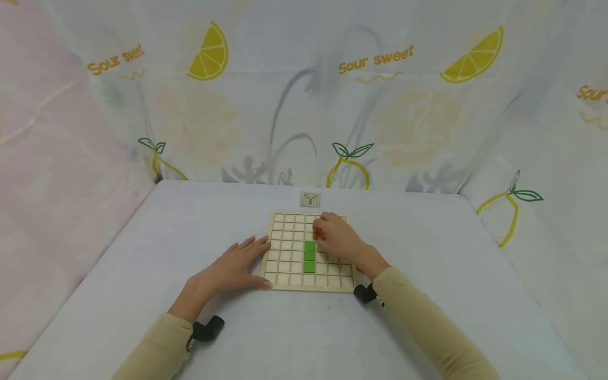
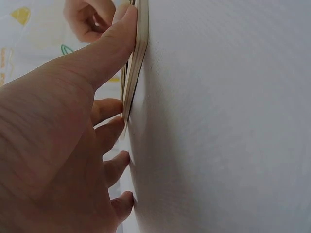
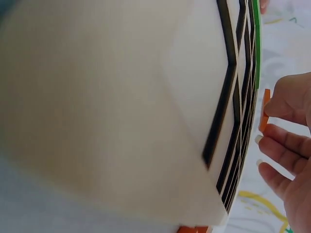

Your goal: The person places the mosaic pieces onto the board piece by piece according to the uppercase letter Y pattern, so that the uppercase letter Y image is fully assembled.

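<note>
"What is listed nearest?"

"Two beige sleeves (image 1: 157,343), each with a black wrist fitting (image 1: 209,328), extended over a white-covered table (image 1: 280,338)."

"And the left hand (image 1: 233,268)?"

"Spread, its fingers almost straight; nothing is gripped. The thumb is rested on the near left corner of the board (image 1: 309,288), and the fingers are laid along its left edge."

"How is the board described?"

"Pale wood, square, marked into a grid by dark grooves, laid flat. A loose orange piece (image 3: 193,229) is seen beside its edge in the right wrist view, cut off by the frame."

"What is set on it?"

"Green tiles (image 1: 309,256), three, placed end to end in one column near the middle."

"The right hand (image 1: 339,237)?"

"Held over the board, just past the far end of the green tiles. An orange tile (image 3: 265,110) is pinched between thumb and fingertips, the remaining fingers loosely bent. Whether the board is touched by the tile cannot be told."

"Farthest items?"

"A small pattern card (image 1: 311,199), laid just beyond the board; then a hanging cloth (image 1: 256,105), printed with lemons, yellow slices and 'Sour sweet'."
</note>
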`<state>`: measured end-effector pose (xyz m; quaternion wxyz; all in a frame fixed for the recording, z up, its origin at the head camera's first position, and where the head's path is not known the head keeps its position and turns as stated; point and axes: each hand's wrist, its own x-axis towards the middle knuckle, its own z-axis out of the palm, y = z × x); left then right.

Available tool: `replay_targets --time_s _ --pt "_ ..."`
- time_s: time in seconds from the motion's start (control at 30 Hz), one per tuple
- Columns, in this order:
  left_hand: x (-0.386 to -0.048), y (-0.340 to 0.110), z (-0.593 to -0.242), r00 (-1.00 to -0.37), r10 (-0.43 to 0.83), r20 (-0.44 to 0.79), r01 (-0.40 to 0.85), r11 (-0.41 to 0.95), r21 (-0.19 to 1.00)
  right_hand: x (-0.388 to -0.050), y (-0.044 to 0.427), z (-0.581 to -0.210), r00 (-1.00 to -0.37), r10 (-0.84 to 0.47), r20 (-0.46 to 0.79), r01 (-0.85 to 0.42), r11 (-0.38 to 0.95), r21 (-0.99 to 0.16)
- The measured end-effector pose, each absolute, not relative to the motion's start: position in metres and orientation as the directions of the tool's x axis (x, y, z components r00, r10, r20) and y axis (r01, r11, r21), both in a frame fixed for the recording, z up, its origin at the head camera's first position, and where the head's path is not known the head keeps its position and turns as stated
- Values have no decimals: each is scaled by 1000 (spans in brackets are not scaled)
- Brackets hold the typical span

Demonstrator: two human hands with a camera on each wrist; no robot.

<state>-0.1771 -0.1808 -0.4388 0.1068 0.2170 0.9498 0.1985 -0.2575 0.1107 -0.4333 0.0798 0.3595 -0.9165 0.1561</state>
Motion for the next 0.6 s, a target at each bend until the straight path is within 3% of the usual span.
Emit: replay_targets --time_s 0.6 --pt "-178 -180 -439 -881 461 -110 379 825 420 -258 98 -427 -726 -656 207 -688 693 -216"
